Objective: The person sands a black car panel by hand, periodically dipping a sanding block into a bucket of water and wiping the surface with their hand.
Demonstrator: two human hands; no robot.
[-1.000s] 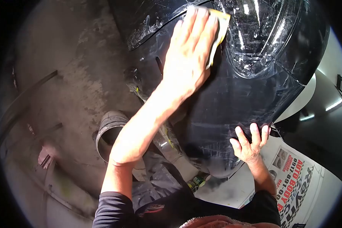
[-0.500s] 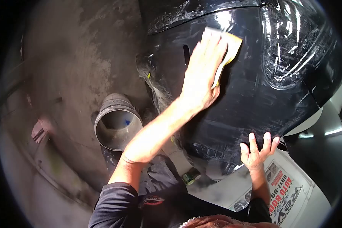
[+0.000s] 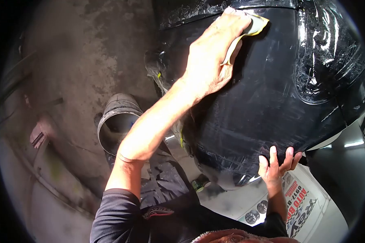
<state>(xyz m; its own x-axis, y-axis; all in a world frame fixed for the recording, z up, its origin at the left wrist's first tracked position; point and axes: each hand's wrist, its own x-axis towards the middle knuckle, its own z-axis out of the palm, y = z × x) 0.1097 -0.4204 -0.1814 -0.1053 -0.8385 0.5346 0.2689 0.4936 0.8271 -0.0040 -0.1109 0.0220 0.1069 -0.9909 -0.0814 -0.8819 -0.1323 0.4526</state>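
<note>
My left hand (image 3: 215, 48) is closed on a bent piece of sandpaper (image 3: 258, 25), pale with a yellow edge, whose corner sticks out past my fingers. It lies against the upper part of a dull black car body panel (image 3: 255, 97), near a seam. Part of the sandpaper is hidden under my palm. Pale scuff marks show on the panel. My right hand (image 3: 276, 168), fingers spread, rests at the panel's lower right edge, holding nothing.
Shiny clear film (image 3: 320, 52) covers a rounded section at the panel's right. A grey bucket (image 3: 109, 131) stands on the left, partly behind my forearm. A small green-labelled container (image 3: 199, 184) and a printed sign (image 3: 298, 200) are lower down.
My left hand has slid up the panel with the sandpaper, towards the seam. My right hand stays at the lower edge. The view has shifted slightly.
</note>
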